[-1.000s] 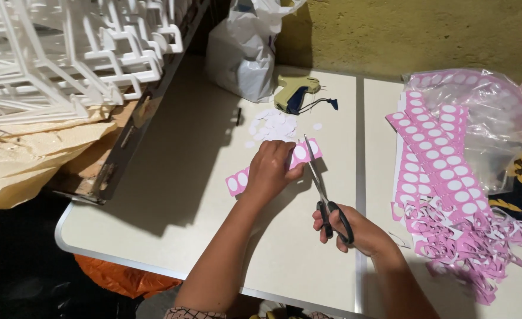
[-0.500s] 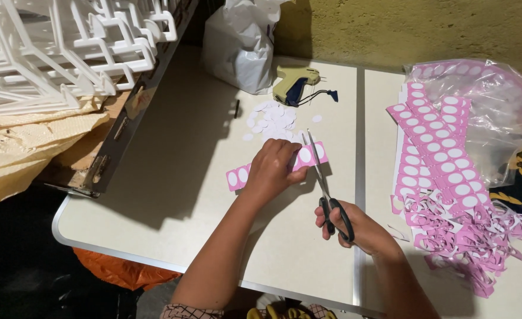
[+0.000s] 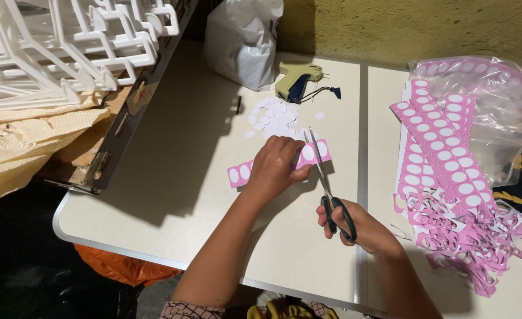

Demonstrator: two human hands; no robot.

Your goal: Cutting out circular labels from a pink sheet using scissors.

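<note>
1. Since half a sec ago both hands and the strip sit much as they did; scissors blades have closed in on the strip's right end, and the view has drifted a little.
2. Left hand (image 3: 275, 165): 1, fingers curled, pinching 1 pink paper strip (image 3: 240, 173) w/ white ovals. About 2 ovals show left of the hand and 2 right; the rest is hidden under the fingers.
3. Right hand (image 3: 361, 227): 1, fingers through the black loops of 1 pair of scissors (image 3: 320, 162), thin metal blades slightly parted at the strip's right end.
4. Strip is held just above the pale table (image 3: 172, 177), near centre, in front of the cut-outs.
5. White paper discs (image 3: 275, 112): loose pile, approx. 20+, flat and round, can't count exactly.
6. Tagging gun (image 3: 296, 80): 1, beige plastic w/ dark grip, behind the discs.
7. White plastic bag (image 3: 243, 38): 1, crinkled, at far edge.
8. Pink sheets (image 3: 438, 147): stack of several, oval-dotted, right side; pink scraps (image 3: 473, 236) in a tangled heap, uncountable.
9. Clear bag (image 3: 497, 106): 1, glossy.
10. White plastic hangers (image 3: 54, 47): many, angular, top left.
</note>
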